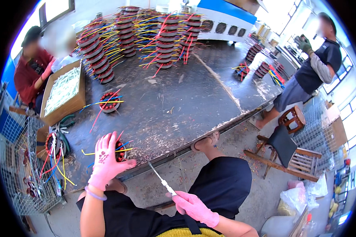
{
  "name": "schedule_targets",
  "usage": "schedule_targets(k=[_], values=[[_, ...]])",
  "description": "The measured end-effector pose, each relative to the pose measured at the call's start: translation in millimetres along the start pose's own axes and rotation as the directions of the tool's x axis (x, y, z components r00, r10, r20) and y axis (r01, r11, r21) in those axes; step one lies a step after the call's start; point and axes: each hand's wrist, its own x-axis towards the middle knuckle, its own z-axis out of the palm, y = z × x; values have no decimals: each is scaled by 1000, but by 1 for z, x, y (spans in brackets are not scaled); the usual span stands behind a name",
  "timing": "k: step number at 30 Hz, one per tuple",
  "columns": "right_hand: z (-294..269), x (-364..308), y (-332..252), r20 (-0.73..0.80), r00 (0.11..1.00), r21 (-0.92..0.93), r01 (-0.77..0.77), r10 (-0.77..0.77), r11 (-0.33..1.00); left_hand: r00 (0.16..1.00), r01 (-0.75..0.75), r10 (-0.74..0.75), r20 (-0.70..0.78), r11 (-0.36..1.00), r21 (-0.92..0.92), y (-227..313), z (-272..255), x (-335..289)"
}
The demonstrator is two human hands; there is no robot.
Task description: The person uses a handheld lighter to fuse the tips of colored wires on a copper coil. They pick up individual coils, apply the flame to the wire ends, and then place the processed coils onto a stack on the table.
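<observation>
Left hand: pink-gloved, spread open by red, ring-shaped coil
Right hand: pink-gloved, gripping slim, white-handled metal tool
Coloured wires: careful, tool slipping could nick them!

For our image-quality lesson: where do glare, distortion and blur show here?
Head view: pale glare at the black tabletop's far right; head view: right windows washed out, tilted near the fisheye rim; head view: standing co-worker blurred over the head, slim tool fairly sharp.

This is a workshop, shown by stacks of wired rings at upper centre, a scuffed workbench mid-frame and pliers at left.
</observation>
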Motion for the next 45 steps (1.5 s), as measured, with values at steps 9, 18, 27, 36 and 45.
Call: schedule_targets(k=[9, 18, 27, 36, 45], values=[[10, 4, 11, -59, 997, -22, -49, 48, 999, 994, -32, 39, 98, 997, -73, -18, -34, -3], [15, 7, 8, -57, 993, -92, -105, 100, 990, 990, -122, 128, 52, 987, -108, -26, -24, -5], [7, 10, 13, -32, 995, -74, -96, 94, 993, 991, -84, 95, 89, 989, -120, -19, -24, -1], [10, 8, 9, -26, 996, -86, -83, 81, 993, 993, -58, 67, 93, 994, -93, -16, -27, -3], [11, 10, 9, -26, 995, -68, -97, 95, 993, 992, -66, 77, 95, 991, -114, -19, -26, 0]])
